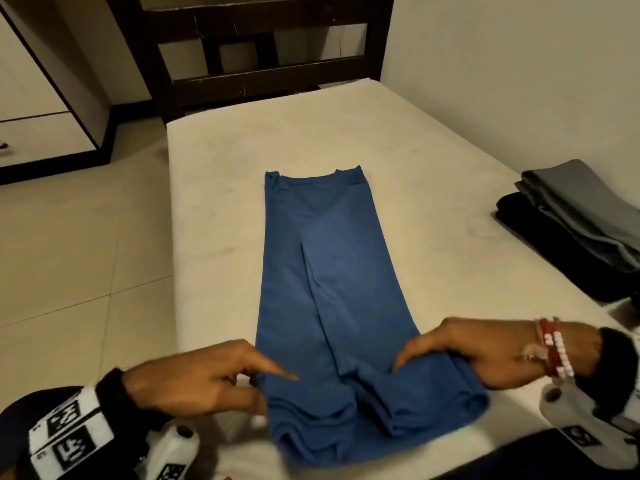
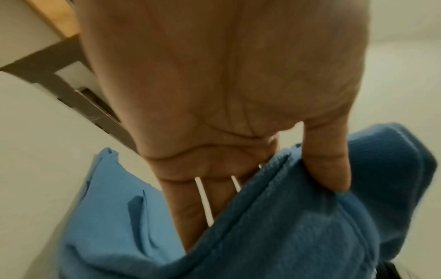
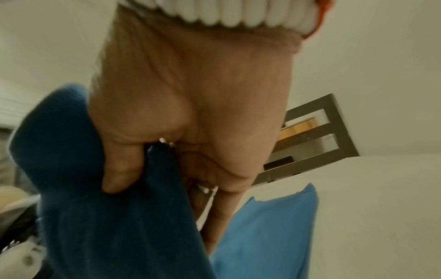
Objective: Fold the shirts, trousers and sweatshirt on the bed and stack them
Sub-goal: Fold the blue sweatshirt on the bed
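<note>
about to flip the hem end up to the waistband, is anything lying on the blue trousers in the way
Nothing visible does. Both the left hand and right hand grip the blue trousers at the hem end; the folded stack sits apart to the right.

Blue trousers matt ribbed cloth, mattress matt off-white, headboard dark wood w/ scuffs

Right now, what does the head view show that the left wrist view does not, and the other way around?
Only the head view shows the right hand gripping the hem, the folded stack at the right, and the trousers' full length.

Only the left wrist view shows the thumb over the hem, fingers under it.

Both show the left hand, the blue trousers and the bed.
</note>
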